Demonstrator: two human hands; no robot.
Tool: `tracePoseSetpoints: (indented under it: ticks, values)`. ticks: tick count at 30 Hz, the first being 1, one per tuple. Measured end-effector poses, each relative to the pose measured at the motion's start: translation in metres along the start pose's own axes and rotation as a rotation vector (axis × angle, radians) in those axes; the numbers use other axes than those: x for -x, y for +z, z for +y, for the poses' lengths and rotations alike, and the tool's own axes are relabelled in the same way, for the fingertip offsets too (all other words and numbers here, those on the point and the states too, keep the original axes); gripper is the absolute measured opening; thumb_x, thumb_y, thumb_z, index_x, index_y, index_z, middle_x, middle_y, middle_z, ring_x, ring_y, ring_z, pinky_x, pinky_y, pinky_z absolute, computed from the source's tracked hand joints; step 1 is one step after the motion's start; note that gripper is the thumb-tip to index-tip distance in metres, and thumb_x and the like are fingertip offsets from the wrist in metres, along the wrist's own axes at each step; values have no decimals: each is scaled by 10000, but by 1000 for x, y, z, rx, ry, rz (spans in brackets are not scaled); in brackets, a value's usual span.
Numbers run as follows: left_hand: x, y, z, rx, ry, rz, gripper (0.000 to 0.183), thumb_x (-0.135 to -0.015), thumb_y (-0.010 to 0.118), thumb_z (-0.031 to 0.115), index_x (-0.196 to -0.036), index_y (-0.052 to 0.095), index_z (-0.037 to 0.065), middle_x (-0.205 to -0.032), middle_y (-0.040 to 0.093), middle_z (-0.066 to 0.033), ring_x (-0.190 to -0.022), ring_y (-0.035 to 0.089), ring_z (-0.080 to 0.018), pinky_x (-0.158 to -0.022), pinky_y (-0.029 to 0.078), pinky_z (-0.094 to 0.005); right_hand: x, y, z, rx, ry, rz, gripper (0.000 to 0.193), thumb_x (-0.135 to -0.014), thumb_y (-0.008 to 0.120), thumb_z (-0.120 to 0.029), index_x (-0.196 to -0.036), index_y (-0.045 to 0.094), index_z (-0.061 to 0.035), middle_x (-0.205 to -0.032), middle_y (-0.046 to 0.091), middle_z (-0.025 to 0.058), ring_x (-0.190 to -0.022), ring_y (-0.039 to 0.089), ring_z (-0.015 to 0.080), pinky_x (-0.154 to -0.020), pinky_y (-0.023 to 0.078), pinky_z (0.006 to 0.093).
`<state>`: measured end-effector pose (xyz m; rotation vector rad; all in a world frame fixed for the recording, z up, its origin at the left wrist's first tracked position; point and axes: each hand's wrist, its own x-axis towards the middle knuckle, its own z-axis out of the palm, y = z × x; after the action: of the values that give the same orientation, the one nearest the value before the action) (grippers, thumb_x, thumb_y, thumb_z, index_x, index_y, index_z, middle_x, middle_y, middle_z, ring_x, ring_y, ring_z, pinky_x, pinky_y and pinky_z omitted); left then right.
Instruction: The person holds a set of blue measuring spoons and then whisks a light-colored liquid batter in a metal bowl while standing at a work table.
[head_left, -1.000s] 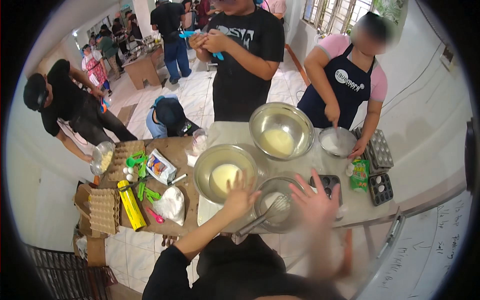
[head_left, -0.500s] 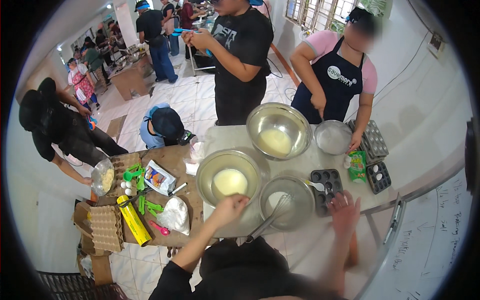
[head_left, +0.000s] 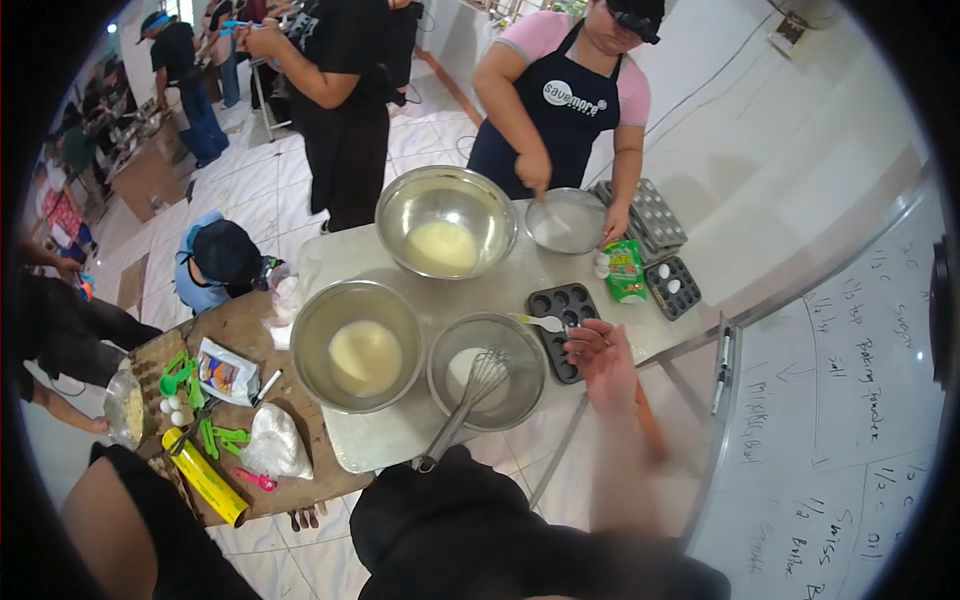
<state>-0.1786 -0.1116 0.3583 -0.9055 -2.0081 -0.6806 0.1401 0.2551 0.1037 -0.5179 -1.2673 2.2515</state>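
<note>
My right hand (head_left: 603, 368) is raised at the near right side of the muffin pan (head_left: 566, 315). Its fingers are apart and slightly curled, with nothing in them. Only part of my left arm (head_left: 110, 530) shows, at the lower left; the hand itself is out of sight. Nearest to me is a steel bowl (head_left: 534, 395) holding white powder, with a wire whisk (head_left: 478, 385) leaning in it, handle toward me. To its left stands a bowl (head_left: 305, 370) with pale yellow batter. Behind is a larger bowl (head_left: 395, 200), also with pale yellow contents. A white spoon (head_left: 545, 323) lies across the muffin pan's edge.
Across the table a person (head_left: 560, 100) works over a sieve-like round pan (head_left: 566, 220). A green packet (head_left: 625, 272) and another muffin pan (head_left: 672, 288) with eggs are nearby. A yellow box (head_left: 208, 482) and a bag of white powder (head_left: 276, 445) lie left. A whiteboard (head_left: 800, 430) stands right.
My left hand has left the batter bowl's rim and gone out of view. The view has turned right, shifting the table leftward. My right hand stays raised near the muffin pan.
</note>
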Motion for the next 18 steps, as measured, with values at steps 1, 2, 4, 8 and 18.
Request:
tracePoseSetpoints:
  ticks: [1,2,4,8,18]
  values:
    - [-8,13,3,-4,4,-52,234,-869,516,144,-1058,585,25,-975,642,-132,-798,617,-256,-751,482,-340,-3,3,4,-2,7,-57,461,-990,318,-399,-1112,545,-17,-1019,643,158,-892,619,237,-750,465,321]
    - [-14,26,5,-1,7,-98,240,-869,517,149,-1064,580,23,-972,642,-133,-797,617,-258,-750,482,-342,-5,6,6,0,-3,-54,461,-990,318,-399,-1112,545,-17,-1019,643,158,-892,619,237,-750,465,321]
    - [-23,47,10,-9,9,-176,254,-869,520,158,-1076,571,20,-967,641,-137,-794,617,-263,-748,483,-346,-12,16,9,20,7,-128,441,-991,328,-381,-1115,543,-16,-1016,643,153,-880,618,229,-742,456,315]
    - [-32,80,18,9,18,-274,285,-869,526,178,-1100,552,14,-955,640,-144,-789,618,-273,-743,485,-354,-17,25,13,76,8,-150,434,-989,344,-364,-1124,544,-3,-1011,648,142,-852,617,209,-717,454,302]
    - [-48,114,26,39,64,-373,371,-870,540,226,-1161,504,-2,-927,636,-161,-776,620,-297,-732,490,-374,-16,15,6,98,-16,-135,418,-992,339,-352,-1128,534,-7,-1005,650,124,-834,621,179,-701,450,276]
